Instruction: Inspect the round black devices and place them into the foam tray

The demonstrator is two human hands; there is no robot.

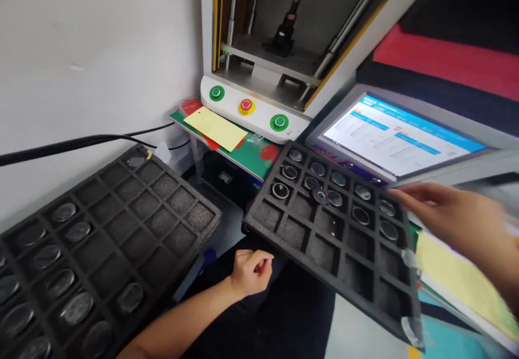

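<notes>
My left hand [252, 272] is curled closed above my lap, between two black foam trays, and what it holds, if anything, is hidden. My right hand [450, 213] is blurred by motion at the right tray's upper right edge; its fingers point left and whether they hold anything is unclear. In the right foam tray [300, 215], round glass-like discs [280, 190] lie in the upper compartments, and a small dark round part [320, 195] rests across a divider among them. The left foam tray [162, 251] carries more round discs [77, 307], mostly in its left part.
A machine panel [263, 111] with two green buttons and a red one stands ahead. Yellow paper [214, 128] lies on a green surface [247, 156]. A lit monitor [401, 134] is at the right. Black cables [81, 141] run along the left wall.
</notes>
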